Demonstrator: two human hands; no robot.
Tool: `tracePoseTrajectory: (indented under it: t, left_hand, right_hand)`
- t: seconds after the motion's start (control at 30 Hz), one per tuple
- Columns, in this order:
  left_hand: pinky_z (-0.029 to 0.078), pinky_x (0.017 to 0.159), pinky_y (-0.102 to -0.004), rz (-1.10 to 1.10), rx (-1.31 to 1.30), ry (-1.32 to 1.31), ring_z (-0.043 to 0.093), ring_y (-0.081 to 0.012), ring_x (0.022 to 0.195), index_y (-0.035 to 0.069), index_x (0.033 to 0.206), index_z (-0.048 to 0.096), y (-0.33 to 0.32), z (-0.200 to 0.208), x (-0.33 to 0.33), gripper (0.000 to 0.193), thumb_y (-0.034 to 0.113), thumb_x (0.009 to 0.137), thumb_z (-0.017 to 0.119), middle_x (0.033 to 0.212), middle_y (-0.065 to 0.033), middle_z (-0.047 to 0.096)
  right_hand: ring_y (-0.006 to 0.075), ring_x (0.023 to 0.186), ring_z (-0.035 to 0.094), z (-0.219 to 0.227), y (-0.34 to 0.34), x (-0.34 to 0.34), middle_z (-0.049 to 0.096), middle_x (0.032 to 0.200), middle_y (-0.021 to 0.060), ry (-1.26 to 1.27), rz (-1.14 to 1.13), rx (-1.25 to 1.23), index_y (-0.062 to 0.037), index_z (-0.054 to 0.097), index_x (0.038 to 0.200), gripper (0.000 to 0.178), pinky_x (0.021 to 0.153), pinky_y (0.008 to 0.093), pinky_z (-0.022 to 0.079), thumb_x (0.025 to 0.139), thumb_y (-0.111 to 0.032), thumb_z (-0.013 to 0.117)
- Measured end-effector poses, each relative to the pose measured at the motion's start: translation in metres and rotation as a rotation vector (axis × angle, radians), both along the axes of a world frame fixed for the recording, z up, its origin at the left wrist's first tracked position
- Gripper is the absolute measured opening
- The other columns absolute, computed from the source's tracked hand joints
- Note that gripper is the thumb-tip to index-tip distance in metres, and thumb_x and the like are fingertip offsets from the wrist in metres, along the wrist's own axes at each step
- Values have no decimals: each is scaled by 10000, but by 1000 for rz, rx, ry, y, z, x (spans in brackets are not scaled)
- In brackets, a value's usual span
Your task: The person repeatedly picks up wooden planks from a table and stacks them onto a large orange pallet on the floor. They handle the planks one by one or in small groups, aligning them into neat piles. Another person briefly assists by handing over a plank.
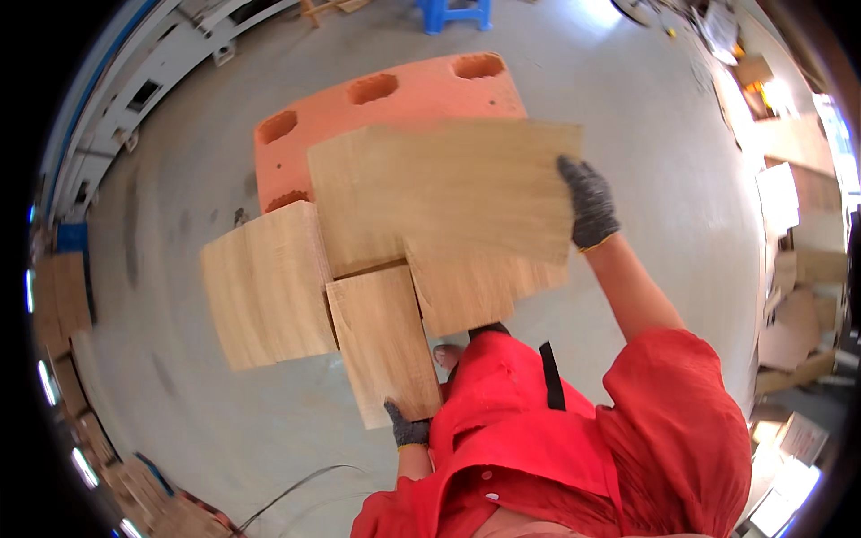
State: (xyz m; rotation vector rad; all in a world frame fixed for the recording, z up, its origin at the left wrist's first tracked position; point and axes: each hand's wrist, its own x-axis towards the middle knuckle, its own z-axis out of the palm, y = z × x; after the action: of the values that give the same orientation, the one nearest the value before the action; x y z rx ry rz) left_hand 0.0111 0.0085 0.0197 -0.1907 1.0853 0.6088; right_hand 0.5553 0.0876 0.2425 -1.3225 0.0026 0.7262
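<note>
My right hand [593,204], in a dark grey knit glove with a yellow cuff, grips the right edge of a light wooden panel [475,175]. This panel is slightly blurred and lies across the far part of the board piles. My left hand [409,424], gloved alike, is closed on the near end of a narrower wooden board [381,345]; its fingers are partly hidden. Left of that board is a stack of wooden panels [267,287]. To its right, more wooden panels [462,291] show partly under the one in my right hand.
An orange plastic pallet [413,99] with oval holes extends beneath and beyond the boards. A blue stool [456,13] stands at the far edge. White machinery [152,85] is at the far left. Cardboard pieces [794,327] line the right side, and stacked brown boards [63,300] the left.
</note>
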Motion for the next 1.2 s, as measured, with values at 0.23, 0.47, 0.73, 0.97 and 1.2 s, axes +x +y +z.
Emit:
tracePoseTrajectory:
  t: [0.23,0.47,0.73,0.97,1.2]
  left_hand:
    - [319,1116,-521,156,-14,-4,406,-340,1323,172,1478,341,-1,-2,28,851,751,860,424,1480,-82,413]
    - [302,1120,-511,192,-19,336,318,-319,1377,209,1507,283,-3,6,19,915,828,834,308,1536,-47,315]
    - [318,1110,-505,311,-137,452,302,-316,1385,198,1514,261,-3,10,30,920,822,840,314,1544,-58,292]
    - [301,1128,-426,30,-333,798,302,-272,1389,130,1511,256,-12,13,31,872,752,901,301,1542,-66,294]
    - [309,1122,-424,341,-190,497,320,-266,1385,121,1498,296,-12,4,22,766,668,961,277,1524,-58,342]
  right_hand:
    - [254,916,632,-79,143,160,654,1050,125,-454,12,-254,15,594,1191,430,792,384,519,901,-297,650]
    - [304,973,616,-258,254,218,616,1102,189,-2,-24,-123,2,476,1287,700,832,438,514,841,-496,683]
    - [303,937,482,-310,320,113,492,1099,180,-272,549,-865,-83,326,1444,1032,771,426,397,709,-716,675]
    - [288,1050,601,-310,361,-38,627,1187,133,347,582,-278,-112,528,1311,625,852,457,497,820,-427,752]
    - [243,1083,587,-263,412,28,630,1214,77,275,491,211,-31,538,1287,630,930,405,487,835,-418,743]
